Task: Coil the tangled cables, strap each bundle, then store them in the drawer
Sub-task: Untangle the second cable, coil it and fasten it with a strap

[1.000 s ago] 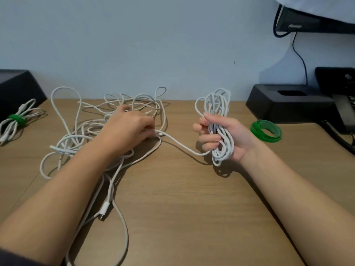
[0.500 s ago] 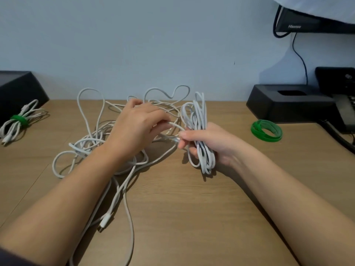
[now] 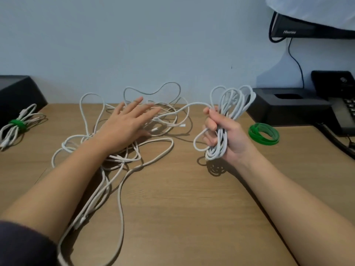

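Note:
A tangle of white cables (image 3: pixel 119 156) sprawls over the left half of the wooden desk (image 3: pixel 192 217). My left hand (image 3: pixel 128 127) lies flat on the tangle with its fingers spread and straight. My right hand (image 3: pixel 224 135) grips a coiled white cable bundle (image 3: pixel 230 104), held upright above the desk; its loops fan out above my fist. One strand runs from the bundle leftward into the tangle. A coiled green strap (image 3: pixel 263 133) lies on the desk just right of my right hand. At the far left lies a finished cable bundle (image 3: pixel 17 125) bound with a green strap.
A black box (image 3: pixel 17 93) stands at the back left. A black tray-like stand (image 3: pixel 288 106) and a black desk phone (image 3: pixel 343 106) fill the back right, with dark cords trailing along the right edge. A monitor (image 3: pixel 307 29) hangs above.
My right hand carried the coil back to the right and raised it, away from my left hand. My left hand let go of the strand and now lies spread flat on the tangle.

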Action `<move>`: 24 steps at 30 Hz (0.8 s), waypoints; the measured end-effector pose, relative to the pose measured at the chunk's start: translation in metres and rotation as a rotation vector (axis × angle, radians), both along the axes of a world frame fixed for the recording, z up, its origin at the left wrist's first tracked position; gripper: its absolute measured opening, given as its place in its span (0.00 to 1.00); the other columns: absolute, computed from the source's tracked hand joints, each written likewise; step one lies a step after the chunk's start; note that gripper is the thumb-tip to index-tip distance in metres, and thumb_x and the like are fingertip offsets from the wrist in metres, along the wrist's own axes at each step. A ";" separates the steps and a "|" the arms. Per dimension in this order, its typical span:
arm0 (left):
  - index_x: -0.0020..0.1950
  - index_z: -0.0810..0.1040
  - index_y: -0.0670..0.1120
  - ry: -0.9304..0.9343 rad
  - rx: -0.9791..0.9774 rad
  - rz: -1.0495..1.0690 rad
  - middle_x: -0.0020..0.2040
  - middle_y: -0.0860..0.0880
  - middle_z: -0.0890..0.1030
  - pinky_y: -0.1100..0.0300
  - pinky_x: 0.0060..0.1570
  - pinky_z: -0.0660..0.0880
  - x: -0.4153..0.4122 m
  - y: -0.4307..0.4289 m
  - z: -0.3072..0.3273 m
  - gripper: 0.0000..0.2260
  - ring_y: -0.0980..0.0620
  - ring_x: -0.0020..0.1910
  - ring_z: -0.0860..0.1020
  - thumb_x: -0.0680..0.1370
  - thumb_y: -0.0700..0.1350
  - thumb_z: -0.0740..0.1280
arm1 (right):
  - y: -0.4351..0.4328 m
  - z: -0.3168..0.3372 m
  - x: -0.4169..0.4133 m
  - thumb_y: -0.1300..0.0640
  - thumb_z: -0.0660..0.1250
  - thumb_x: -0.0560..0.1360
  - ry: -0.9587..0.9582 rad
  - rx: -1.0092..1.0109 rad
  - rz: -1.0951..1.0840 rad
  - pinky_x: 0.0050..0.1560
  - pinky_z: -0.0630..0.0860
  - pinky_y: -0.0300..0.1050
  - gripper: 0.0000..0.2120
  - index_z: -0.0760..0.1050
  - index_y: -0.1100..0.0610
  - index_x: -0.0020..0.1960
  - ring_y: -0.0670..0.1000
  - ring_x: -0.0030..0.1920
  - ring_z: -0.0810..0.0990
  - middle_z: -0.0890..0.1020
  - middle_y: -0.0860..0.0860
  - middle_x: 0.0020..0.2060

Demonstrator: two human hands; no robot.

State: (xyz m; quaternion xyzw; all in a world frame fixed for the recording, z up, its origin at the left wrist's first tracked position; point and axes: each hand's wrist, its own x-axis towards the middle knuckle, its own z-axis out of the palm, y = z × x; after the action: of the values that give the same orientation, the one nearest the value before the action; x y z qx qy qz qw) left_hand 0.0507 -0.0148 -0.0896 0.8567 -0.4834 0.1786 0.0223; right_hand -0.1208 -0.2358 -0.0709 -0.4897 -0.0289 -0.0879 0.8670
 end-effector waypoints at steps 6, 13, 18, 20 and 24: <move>0.80 0.42 0.54 -0.100 0.183 0.154 0.80 0.53 0.49 0.41 0.74 0.52 0.032 -0.012 0.017 0.34 0.50 0.79 0.46 0.80 0.60 0.56 | 0.003 -0.009 0.005 0.56 0.67 0.73 0.051 -0.016 -0.100 0.23 0.68 0.35 0.06 0.81 0.56 0.44 0.44 0.22 0.72 0.79 0.50 0.31; 0.76 0.62 0.53 -0.042 0.148 0.234 0.80 0.50 0.55 0.40 0.75 0.49 -0.047 -0.004 0.030 0.26 0.50 0.79 0.50 0.80 0.57 0.60 | 0.008 -0.008 0.008 0.60 0.63 0.79 0.163 -0.069 -0.141 0.21 0.66 0.35 0.06 0.78 0.60 0.47 0.45 0.22 0.70 0.81 0.52 0.34; 0.77 0.53 0.58 0.186 0.059 0.487 0.80 0.50 0.47 0.32 0.71 0.50 -0.114 0.023 0.013 0.28 0.46 0.79 0.45 0.79 0.63 0.55 | 0.018 -0.007 0.004 0.59 0.64 0.79 0.183 -0.085 -0.101 0.21 0.64 0.36 0.08 0.79 0.59 0.43 0.45 0.23 0.69 0.81 0.51 0.34; 0.77 0.49 0.61 0.296 0.054 0.527 0.80 0.50 0.46 0.30 0.69 0.53 -0.117 0.026 0.000 0.29 0.44 0.79 0.45 0.79 0.65 0.54 | 0.021 -0.007 0.003 0.59 0.64 0.79 0.187 -0.073 -0.100 0.21 0.65 0.36 0.08 0.78 0.60 0.44 0.45 0.22 0.69 0.81 0.51 0.33; 0.75 0.61 0.55 0.312 -0.070 0.332 0.75 0.48 0.62 0.35 0.66 0.64 -0.082 0.027 -0.015 0.24 0.47 0.74 0.59 0.80 0.59 0.55 | 0.024 -0.007 0.000 0.59 0.65 0.78 0.191 -0.051 -0.105 0.20 0.66 0.36 0.05 0.78 0.59 0.45 0.45 0.22 0.70 0.80 0.51 0.33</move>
State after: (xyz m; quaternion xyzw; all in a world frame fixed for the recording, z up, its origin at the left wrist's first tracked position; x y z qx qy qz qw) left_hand -0.0309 0.0119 -0.1046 0.9404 -0.3199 0.0618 0.0969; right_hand -0.1207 -0.2117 -0.0783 -0.5186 0.0773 -0.0854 0.8472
